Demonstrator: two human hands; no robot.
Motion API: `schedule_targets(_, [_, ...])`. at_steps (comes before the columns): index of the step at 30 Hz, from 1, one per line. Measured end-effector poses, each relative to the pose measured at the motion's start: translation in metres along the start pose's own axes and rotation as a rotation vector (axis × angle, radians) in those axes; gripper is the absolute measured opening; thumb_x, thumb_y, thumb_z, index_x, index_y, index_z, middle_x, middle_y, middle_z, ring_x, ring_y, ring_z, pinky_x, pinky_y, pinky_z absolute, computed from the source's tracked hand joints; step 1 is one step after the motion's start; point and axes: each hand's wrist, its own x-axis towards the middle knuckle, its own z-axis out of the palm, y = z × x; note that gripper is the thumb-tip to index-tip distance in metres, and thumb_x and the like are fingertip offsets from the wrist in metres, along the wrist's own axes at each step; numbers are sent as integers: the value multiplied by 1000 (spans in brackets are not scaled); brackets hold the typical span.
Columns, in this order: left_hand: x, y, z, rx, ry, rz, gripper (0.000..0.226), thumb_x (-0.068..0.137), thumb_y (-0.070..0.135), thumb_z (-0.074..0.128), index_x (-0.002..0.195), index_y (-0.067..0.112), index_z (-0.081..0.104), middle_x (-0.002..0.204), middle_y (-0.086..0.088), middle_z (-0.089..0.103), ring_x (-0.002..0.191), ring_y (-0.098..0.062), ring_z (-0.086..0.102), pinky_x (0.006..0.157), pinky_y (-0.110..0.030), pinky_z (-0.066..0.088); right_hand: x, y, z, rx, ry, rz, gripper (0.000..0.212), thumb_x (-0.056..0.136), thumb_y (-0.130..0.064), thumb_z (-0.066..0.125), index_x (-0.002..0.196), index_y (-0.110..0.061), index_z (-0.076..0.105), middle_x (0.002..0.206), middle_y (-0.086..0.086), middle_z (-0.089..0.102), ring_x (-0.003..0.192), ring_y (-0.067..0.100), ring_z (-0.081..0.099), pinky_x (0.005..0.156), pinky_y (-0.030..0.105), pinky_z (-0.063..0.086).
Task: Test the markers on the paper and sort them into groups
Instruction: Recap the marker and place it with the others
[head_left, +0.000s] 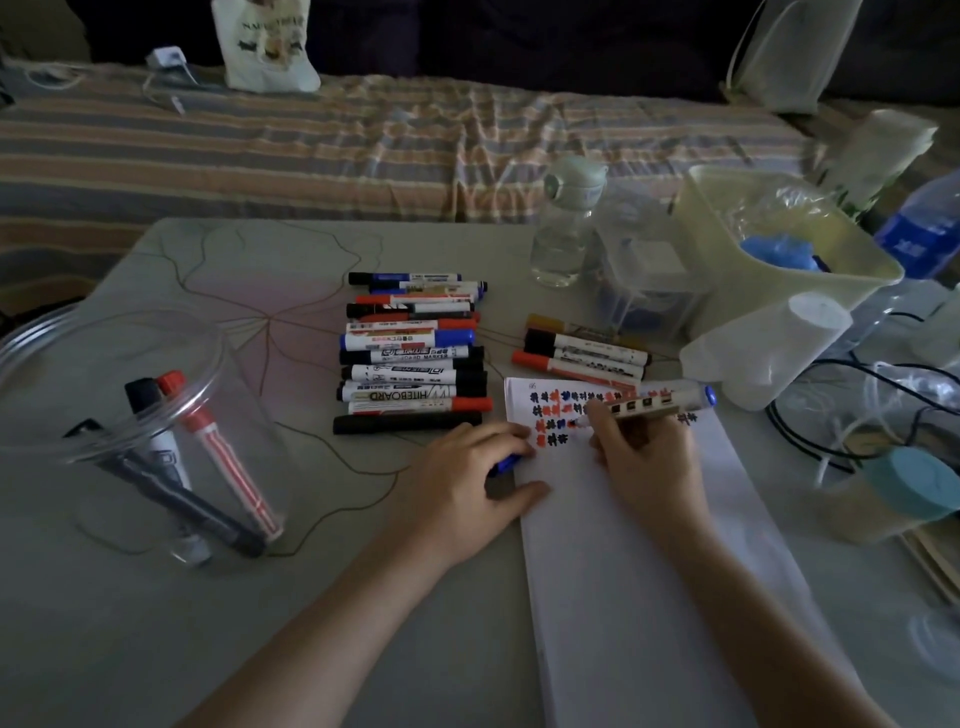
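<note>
My right hand (641, 457) grips a blue-ended whiteboard marker (657, 400) with its tip down on the white paper (639, 545), among red, blue and black test marks (553, 415). My left hand (467, 478) rests at the paper's left edge and holds a blue cap (504, 464) under its fingers. Several markers (415, 353) lie in a row left of the paper. Three more markers (584, 353) lie just above it. A clear plastic cup (104, 405) at the left holds several markers.
A water bottle (563, 223), a clear box (644, 280), a cream bin (779, 244), a white cup on its side (763, 353), cables (852, 415) and a teal-lidded jar (898, 493) crowd the right side. A striped bed (311, 145) lies beyond the table.
</note>
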Motion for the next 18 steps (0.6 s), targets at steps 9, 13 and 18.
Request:
schedule_targets(9, [-1,4,-3,-29,-7,-26,42,78,52,69,109,25,70,127,18,60,108,-5,56,92,-28,49,-1,-1,0,10,2,3,16,80,-35,74,67,-28,67,64,-15,68,61,0,63,50,13,45])
schedule_targets(13, [-1,5,-4,-25,0,-29,39,78,48,72,108,24,71,126,17,61,108,-5,56,92,-25,47,-2,-4,-1,-33,-14,-13,19,82,-34,74,66,-33,64,64,-18,66,64,-8,61,51,8,44])
schedule_targets(18, [-1,5,-4,-17,-21,-37,43,78,55,65,110,27,69,128,19,59,111,-3,54,93,-26,48,-4,-4,1,-71,-32,-46,17,83,-33,74,69,-31,64,69,-14,68,70,5,65,59,19,51])
